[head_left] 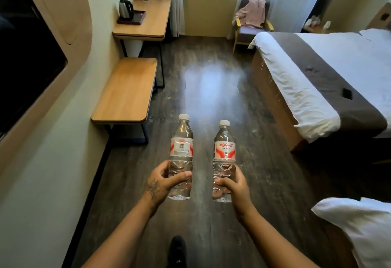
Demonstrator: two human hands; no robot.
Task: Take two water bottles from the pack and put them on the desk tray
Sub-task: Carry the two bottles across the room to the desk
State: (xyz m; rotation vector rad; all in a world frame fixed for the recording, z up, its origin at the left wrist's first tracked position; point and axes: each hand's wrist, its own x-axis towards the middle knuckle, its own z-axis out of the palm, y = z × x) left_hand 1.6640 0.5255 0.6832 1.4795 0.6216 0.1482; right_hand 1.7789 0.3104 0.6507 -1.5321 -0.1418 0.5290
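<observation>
I hold two clear water bottles upright in front of me, each with a white cap and a red and white label. My left hand [164, 181] grips the lower part of the left bottle [181, 147]. My right hand [233, 185] grips the lower part of the right bottle [224, 149]. Far ahead on the left, a dark tray [138, 19] lies on the wooden desk [152, 22], with a steel kettle [125, 8] standing on it. The pack is out of view.
A low wooden bench [127, 92] stands along the left wall between me and the desk. A bed [317, 81] fills the right side, and a chair with pink cloth [251, 20] stands by the window. Dark wood floor [211, 89] runs down the middle. White bedding [359, 225] is near right.
</observation>
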